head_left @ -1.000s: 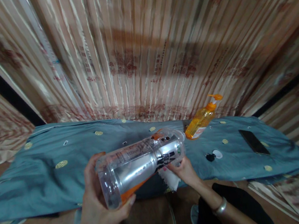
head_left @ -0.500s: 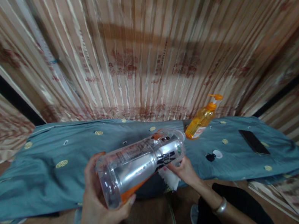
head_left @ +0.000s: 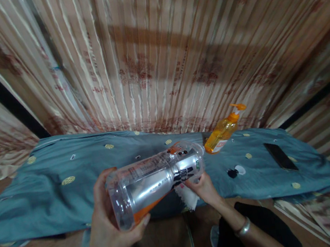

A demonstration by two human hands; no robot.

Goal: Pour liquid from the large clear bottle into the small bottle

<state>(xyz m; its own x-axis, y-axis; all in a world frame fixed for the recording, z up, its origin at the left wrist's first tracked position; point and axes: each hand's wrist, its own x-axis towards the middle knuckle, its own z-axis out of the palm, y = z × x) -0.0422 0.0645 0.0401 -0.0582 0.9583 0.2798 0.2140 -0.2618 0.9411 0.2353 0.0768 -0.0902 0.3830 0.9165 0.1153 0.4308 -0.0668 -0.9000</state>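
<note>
A large clear plastic container [head_left: 158, 182] with silver and orange printing lies nearly sideways in the air above the blue-green cloth. My left hand [head_left: 111, 218] is wrapped round its left end, thumb underneath and fingers behind. At the lower right end, my right hand [head_left: 204, 189] has its fingers closed on a white cloth [head_left: 188, 196] that hangs below the container. Part of the right hand's fingers is hidden behind the container. A silver bracelet circles the right wrist.
Just right of the container, an orange pump bottle [head_left: 221, 132] stands tilted in view on the patterned blue-green cloth [head_left: 87, 154]. A dark phone [head_left: 280, 156] lies farther right. Striped curtains [head_left: 147, 58] hang behind, with black poles at both sides. My knees show below.
</note>
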